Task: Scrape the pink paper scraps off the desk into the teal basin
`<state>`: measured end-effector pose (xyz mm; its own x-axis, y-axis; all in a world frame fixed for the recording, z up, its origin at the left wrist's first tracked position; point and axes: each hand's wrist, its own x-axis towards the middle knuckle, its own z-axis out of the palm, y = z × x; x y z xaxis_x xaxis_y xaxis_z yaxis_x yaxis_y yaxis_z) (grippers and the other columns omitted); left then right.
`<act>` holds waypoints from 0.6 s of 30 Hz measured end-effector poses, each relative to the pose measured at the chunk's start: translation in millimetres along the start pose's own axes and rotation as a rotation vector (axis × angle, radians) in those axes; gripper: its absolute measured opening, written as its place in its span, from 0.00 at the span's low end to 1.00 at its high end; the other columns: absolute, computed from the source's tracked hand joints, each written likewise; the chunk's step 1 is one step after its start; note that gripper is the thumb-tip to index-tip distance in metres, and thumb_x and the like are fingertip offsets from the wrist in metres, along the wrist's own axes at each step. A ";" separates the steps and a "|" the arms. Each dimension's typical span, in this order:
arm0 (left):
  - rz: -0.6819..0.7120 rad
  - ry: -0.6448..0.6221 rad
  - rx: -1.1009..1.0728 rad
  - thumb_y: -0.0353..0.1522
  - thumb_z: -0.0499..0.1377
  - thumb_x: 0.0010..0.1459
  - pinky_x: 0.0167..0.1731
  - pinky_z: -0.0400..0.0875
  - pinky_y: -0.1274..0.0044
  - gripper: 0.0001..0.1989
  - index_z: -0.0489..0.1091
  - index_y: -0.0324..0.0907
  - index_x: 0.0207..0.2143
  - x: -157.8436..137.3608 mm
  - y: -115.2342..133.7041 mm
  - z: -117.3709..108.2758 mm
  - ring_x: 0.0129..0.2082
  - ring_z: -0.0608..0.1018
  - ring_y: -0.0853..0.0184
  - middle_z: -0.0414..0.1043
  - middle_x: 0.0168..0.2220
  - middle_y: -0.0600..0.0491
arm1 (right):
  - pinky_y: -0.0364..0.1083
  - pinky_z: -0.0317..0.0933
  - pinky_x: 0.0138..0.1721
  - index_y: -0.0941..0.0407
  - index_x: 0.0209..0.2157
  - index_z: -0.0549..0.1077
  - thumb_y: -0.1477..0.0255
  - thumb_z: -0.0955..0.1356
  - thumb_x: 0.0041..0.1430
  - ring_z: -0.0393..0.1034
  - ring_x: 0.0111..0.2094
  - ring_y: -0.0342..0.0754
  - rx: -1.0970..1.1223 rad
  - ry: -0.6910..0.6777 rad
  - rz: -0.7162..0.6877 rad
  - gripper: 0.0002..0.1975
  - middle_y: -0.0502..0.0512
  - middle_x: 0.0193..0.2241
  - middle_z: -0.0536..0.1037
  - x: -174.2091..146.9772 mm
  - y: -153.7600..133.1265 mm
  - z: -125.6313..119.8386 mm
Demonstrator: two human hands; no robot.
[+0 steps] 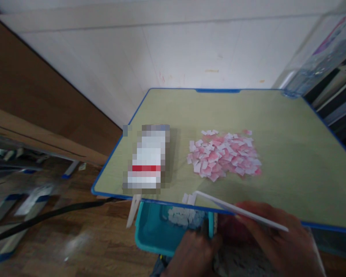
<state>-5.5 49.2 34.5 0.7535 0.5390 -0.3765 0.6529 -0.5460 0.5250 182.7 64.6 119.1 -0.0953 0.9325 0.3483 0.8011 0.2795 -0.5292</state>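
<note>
— So where do things stand with the paper scraps?
— Some pale scraps already lie in the teal bin held just under the tabletop's near edge; two more sit right at that edge. A large pink-and-white pile is still out mid-tabletop, well apart from the bin, so I'd judge most of the clearing is left.
— And the hands?
— The right hand grasps a thin white card, angled along the near edge, its far tip touching the tabletop beside the edge scraps. The left hand sits low against the bin's near side; whether it grips it, I cannot tell.
— Anything else?
— A blurred-out box stands toward the left edge.
</note>
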 end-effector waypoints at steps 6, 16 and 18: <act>-0.011 0.017 0.011 0.46 0.61 0.47 0.32 0.71 0.69 0.25 0.64 0.44 0.45 -2.3 2.5 -4.8 0.37 0.74 0.55 0.72 0.41 0.46 | 0.37 0.68 0.23 0.47 0.31 0.76 0.65 0.64 0.56 0.76 0.22 0.44 0.033 0.050 0.070 0.09 0.44 0.23 0.81 2.5 -1.7 -1.0; -0.015 -0.014 -0.018 0.46 0.61 0.47 0.37 0.70 0.68 0.28 0.61 0.44 0.48 -2.5 3.0 -6.0 0.40 0.73 0.56 0.69 0.45 0.44 | 0.37 0.68 0.24 0.45 0.31 0.77 0.64 0.62 0.58 0.76 0.25 0.43 0.036 -0.062 0.012 0.12 0.44 0.25 0.81 2.4 -5.1 2.6; -0.009 -0.029 -0.015 0.46 0.61 0.47 0.37 0.70 0.68 0.28 0.61 0.44 0.48 -2.8 2.4 -5.8 0.41 0.73 0.56 0.69 0.45 0.44 | 0.37 0.68 0.22 0.46 0.31 0.77 0.64 0.62 0.57 0.76 0.23 0.43 0.008 -0.028 0.035 0.11 0.44 0.24 0.81 4.1 -6.2 1.7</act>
<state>-6.4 50.0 41.2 0.7494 0.5252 -0.4032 0.6588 -0.5309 0.5330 176.4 67.0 122.4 -0.0840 0.9479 0.3075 0.7993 0.2483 -0.5472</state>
